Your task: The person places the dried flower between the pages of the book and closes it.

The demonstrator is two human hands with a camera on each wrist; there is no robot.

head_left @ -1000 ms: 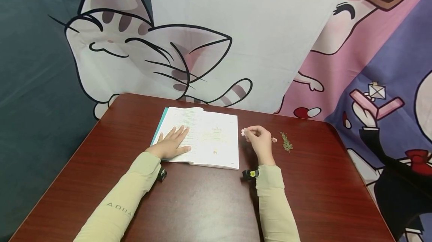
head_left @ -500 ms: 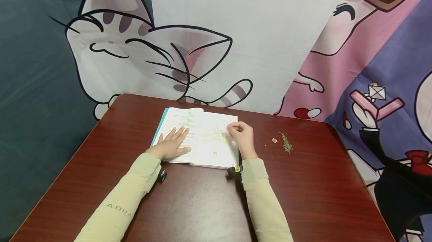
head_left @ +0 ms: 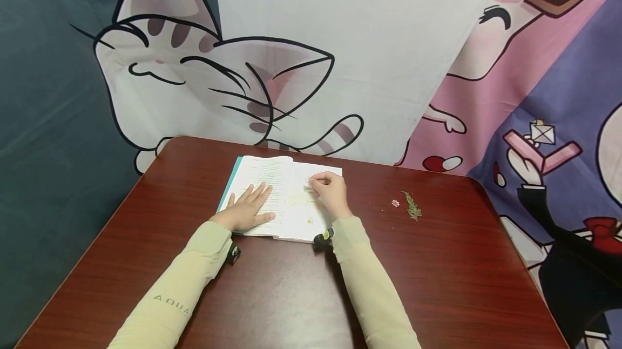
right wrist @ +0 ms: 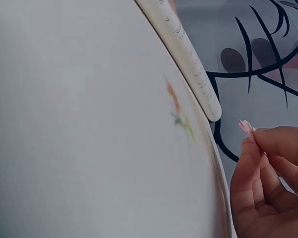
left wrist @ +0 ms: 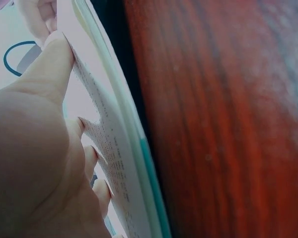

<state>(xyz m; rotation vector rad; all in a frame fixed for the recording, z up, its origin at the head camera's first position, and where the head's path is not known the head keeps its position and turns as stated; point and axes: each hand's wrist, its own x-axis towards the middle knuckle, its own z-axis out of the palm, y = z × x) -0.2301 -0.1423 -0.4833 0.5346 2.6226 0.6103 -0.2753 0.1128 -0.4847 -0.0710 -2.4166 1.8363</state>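
An open book (head_left: 291, 230) with a teal cover edge lies on the table. My left hand (head_left: 246, 212) rests flat with spread fingers on its left page, which carries lines of text. In the left wrist view the thumb and fingertips press the paper. Over the right page is my right hand (head_left: 331, 193), its thumb and forefinger pinching a small pink flower (right wrist: 247, 127). The right wrist view shows the flower's petals sticking out past the fingertips. Lower on the right page is a small orange and green picture (right wrist: 174, 99).
A second small pink flower (head_left: 395, 203) lies on the reddish-brown table (head_left: 272, 295), right of the book. Beside it is a green leafy sprig (head_left: 412, 206), with tiny specks scattered nearby. Behind the table hangs a cartoon cat cloth (head_left: 379, 57).
My right hand has moved left with the pinched flower, from the table beside the book to over the right page. The left hand has stayed in place.
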